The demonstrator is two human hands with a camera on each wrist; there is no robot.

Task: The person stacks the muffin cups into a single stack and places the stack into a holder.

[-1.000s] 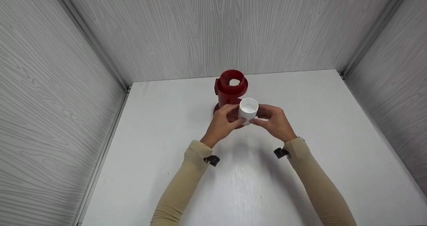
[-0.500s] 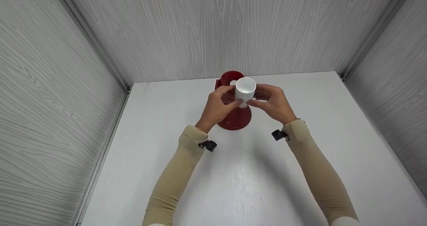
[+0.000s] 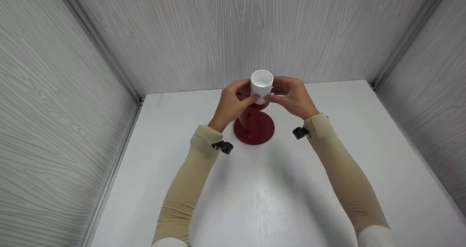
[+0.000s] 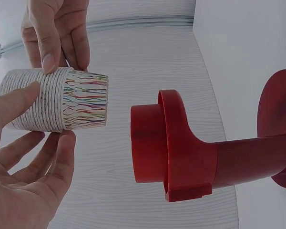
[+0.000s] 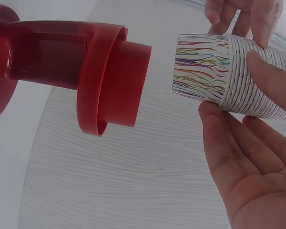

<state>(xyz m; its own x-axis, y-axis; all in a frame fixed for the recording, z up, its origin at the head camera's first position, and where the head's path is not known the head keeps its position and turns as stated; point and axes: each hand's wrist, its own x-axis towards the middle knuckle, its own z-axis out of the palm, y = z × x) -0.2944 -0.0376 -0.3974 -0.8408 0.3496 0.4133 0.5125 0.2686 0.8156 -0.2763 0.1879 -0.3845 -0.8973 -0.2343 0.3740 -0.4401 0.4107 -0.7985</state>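
Observation:
A nested stack of white paper cups (image 3: 261, 85) is held between my two hands, open end up in the head view. Colored wavy lines decorate the lowest cup (image 4: 86, 101), and the rims of several others crowd behind it. My left hand (image 3: 230, 103) grips the stack from the left with thumb and fingers. From the other side my right hand (image 3: 296, 99) does the same. Under the stack stands a red cup holder (image 3: 256, 130) with a round base; its open ring (image 5: 121, 83) is apart from the cups. Hands and cups largely hide that ring in the head view.
The red holder stands on a white table (image 3: 255, 203) toward its far edge. Wood-grain panels enclose the table at the back (image 3: 233, 32), left and right. Small black devices (image 3: 224, 146) are strapped at both wrists.
Both hands have carried the cup stack upward and away, slightly left, from in front of the red holder to over its ring. The holder has stayed put.

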